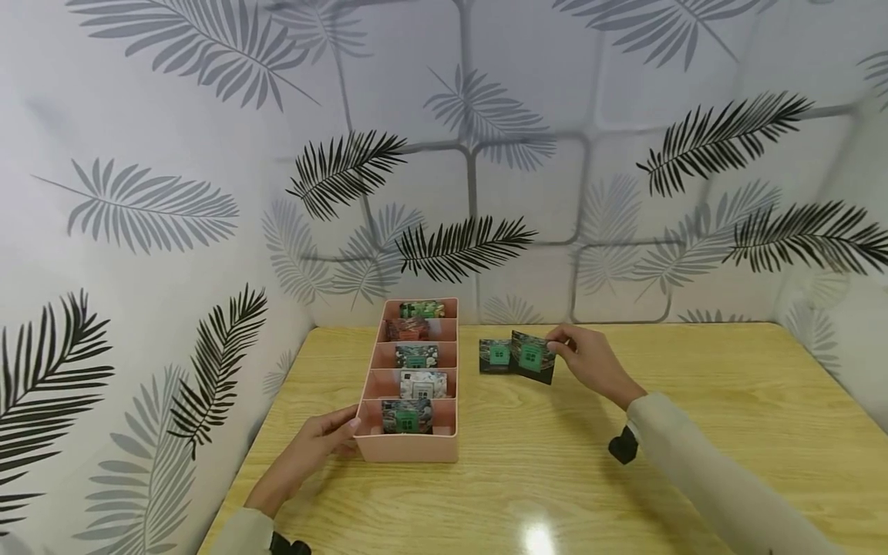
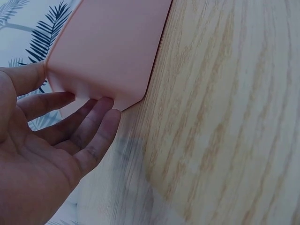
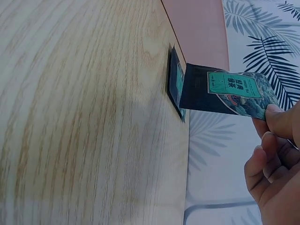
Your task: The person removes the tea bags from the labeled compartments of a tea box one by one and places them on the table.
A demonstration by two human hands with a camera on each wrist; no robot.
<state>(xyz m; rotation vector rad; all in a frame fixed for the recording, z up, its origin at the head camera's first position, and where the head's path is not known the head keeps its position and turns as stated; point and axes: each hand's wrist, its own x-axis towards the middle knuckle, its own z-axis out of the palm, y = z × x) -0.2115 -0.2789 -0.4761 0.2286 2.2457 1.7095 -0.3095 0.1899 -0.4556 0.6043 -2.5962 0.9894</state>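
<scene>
A pink compartment box (image 1: 409,449) stands on the table, its row of sections holding tea bag packets, with a dark green-labelled packet (image 1: 407,417) in the nearest one. My left hand (image 1: 321,441) grips the box's near left corner, thumb at the rim and fingers against the outer wall (image 2: 108,51). Right of the box, my right hand (image 1: 590,358) pinches a green tea packet (image 3: 229,91) by one edge, tilted and raised off the table. Partly behind it, a second packet (image 1: 494,356) with the same kind of green label lies on the wood.
Farther sections hold a white packet (image 1: 423,384), a dark floral packet (image 1: 416,356), a red packet (image 1: 408,329) and a bright green packet (image 1: 422,309). A leaf-patterned cloth (image 1: 520,193) hangs behind the wooden table (image 1: 527,462) and along its sides.
</scene>
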